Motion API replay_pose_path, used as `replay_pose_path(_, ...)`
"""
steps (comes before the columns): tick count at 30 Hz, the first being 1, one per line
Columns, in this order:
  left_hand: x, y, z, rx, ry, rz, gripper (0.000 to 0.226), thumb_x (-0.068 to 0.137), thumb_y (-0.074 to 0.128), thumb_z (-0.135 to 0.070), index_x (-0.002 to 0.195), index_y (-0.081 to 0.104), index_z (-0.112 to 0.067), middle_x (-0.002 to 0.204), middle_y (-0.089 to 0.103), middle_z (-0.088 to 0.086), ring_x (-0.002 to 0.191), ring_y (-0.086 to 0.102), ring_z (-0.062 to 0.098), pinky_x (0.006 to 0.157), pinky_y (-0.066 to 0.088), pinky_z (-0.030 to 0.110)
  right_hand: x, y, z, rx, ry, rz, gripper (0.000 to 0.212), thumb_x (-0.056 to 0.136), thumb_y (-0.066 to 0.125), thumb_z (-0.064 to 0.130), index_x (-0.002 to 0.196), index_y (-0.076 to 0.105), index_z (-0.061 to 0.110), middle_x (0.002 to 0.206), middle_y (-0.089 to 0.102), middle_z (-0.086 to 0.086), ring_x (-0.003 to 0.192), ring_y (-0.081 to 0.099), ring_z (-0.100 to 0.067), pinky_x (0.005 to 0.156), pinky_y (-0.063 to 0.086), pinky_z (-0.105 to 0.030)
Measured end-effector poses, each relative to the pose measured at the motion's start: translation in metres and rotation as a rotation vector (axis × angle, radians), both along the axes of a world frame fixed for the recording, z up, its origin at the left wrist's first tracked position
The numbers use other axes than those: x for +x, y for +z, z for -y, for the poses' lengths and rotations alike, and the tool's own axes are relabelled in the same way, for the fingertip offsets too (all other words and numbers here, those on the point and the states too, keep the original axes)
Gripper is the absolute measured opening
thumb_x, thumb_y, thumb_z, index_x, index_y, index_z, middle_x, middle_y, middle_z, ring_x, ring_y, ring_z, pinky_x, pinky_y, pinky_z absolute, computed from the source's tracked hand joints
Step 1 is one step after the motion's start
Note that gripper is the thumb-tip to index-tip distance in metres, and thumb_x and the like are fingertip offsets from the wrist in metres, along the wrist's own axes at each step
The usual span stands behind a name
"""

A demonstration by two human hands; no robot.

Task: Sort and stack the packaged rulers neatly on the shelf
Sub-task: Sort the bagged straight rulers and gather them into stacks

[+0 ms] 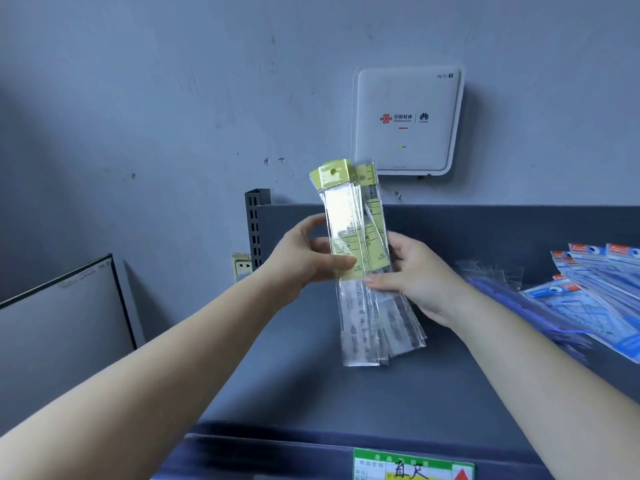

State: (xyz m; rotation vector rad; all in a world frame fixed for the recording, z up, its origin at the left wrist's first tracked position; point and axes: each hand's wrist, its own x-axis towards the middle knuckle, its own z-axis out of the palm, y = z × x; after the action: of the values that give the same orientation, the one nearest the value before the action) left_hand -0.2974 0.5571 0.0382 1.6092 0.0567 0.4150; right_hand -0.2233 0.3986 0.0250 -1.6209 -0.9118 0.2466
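Observation:
A bundle of clear-packaged rulers with yellow header cards is held upright above the grey shelf. My left hand grips the bundle from the left, thumb across the front of the yellow card. My right hand holds it from the right, fingers curled behind the packs and thumb on the front. The lower ends of the packs fan out slightly below my hands.
Several blue-packaged rulers lie spread on the shelf's right side. A white router hangs on the wall behind. A slotted shelf upright stands at the back left, a green price label on the front edge, a white board left.

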Motion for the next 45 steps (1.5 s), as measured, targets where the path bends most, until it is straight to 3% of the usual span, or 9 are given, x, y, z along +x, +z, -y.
replay_pose_path(5,-0.008,0.015,0.009,0.186,0.083,0.165,0.061,0.074,0.071,0.010,0.124,0.049,-0.018,0.094,0.071,0.006,0.084,0.068,0.018,0.081,0.058,0.036,-0.006,0.007,-0.003,0.095,-0.116,0.186,0.045,0.080,0.065,-0.003,0.100,0.055,0.035,0.107,0.068,0.006,0.101,0.064,-0.013,0.096,0.049,-0.039)
replay_pose_path(10,-0.015,-0.002,0.023,0.370,0.027,0.128,0.044,0.085,0.063,0.001,0.110,0.053,-0.034,0.099,0.068,-0.007,0.089,0.066,0.005,0.082,0.054,0.023,-0.011,-0.002,0.000,-0.018,-0.069,0.053,0.061,0.083,0.062,0.000,0.131,0.038,0.028,0.112,0.063,0.008,0.107,0.059,-0.009,0.099,0.045,-0.032)
replay_pose_path(16,-0.010,-0.003,0.041,0.221,-0.025,0.007,0.029,0.099,0.040,-0.008,0.120,0.050,-0.026,0.102,0.062,-0.011,0.089,0.058,0.007,0.070,0.046,0.013,-0.008,-0.005,-0.002,-0.114,-0.046,-0.023,0.056,0.088,0.046,-0.003,0.131,0.032,0.029,0.122,0.056,0.003,0.119,0.050,-0.015,0.107,0.037,-0.036)
replay_pose_path(21,-0.010,0.006,0.044,0.112,-0.037,0.004,0.036,0.099,0.033,-0.004,0.123,0.053,-0.021,0.093,0.064,-0.006,0.073,0.054,0.012,0.070,0.039,0.028,-0.011,0.003,-0.006,0.015,-0.039,-0.064,0.050,0.088,0.053,0.004,0.127,0.034,0.029,0.116,0.060,0.005,0.109,0.056,-0.011,0.099,0.044,-0.032)
replay_pose_path(26,-0.023,-0.010,0.045,0.177,-0.137,-0.096,0.047,0.097,0.037,-0.002,0.121,0.048,-0.041,0.110,0.062,-0.008,0.094,0.054,0.010,0.084,0.037,0.031,-0.012,-0.008,0.014,-0.308,-0.071,0.044,0.072,0.080,0.055,0.004,0.134,0.018,0.035,0.118,0.057,-0.005,0.112,0.055,-0.023,0.099,0.045,-0.040)
replay_pose_path(30,-0.025,-0.024,0.060,0.104,-0.170,-0.068,0.052,0.097,0.034,0.003,0.128,0.041,-0.038,0.107,0.062,-0.010,0.086,0.059,0.003,0.075,0.043,0.020,-0.023,-0.027,0.010,-0.179,-0.107,-0.036,0.057,0.086,0.044,-0.001,0.124,0.027,0.039,0.109,0.065,-0.003,0.098,0.062,-0.021,0.092,0.048,-0.046)
replay_pose_path(33,-0.024,-0.022,0.071,0.117,-0.186,-0.004,0.053,0.096,0.031,0.006,0.131,0.037,-0.034,0.110,0.060,-0.014,0.083,0.061,-0.009,0.063,0.046,0.007,-0.024,-0.021,0.003,0.032,-0.148,-0.126,0.051,0.086,0.036,-0.009,0.121,0.037,0.029,0.094,0.064,0.008,0.089,0.060,-0.009,0.078,0.050,-0.025)
replay_pose_path(40,-0.025,0.002,0.060,0.307,-0.043,0.095,0.046,0.097,0.034,0.000,0.118,0.045,-0.040,0.076,0.059,-0.028,0.063,0.053,-0.015,0.056,0.039,0.000,-0.017,0.001,0.010,0.019,-0.128,-0.038,0.061,0.079,0.041,-0.009,0.127,0.028,0.025,0.098,0.053,0.002,0.090,0.048,-0.013,0.082,0.040,-0.027)
replay_pose_path(45,-0.021,0.027,0.055,0.349,0.022,0.107,0.035,0.100,0.035,-0.014,0.128,0.047,-0.033,0.103,0.063,-0.015,0.088,0.059,-0.002,0.076,0.050,0.013,-0.015,0.026,0.005,0.007,-0.076,0.007,0.052,0.080,0.045,0.004,0.125,0.029,0.025,0.102,0.055,-0.002,0.098,0.052,-0.017,0.093,0.043,-0.036)
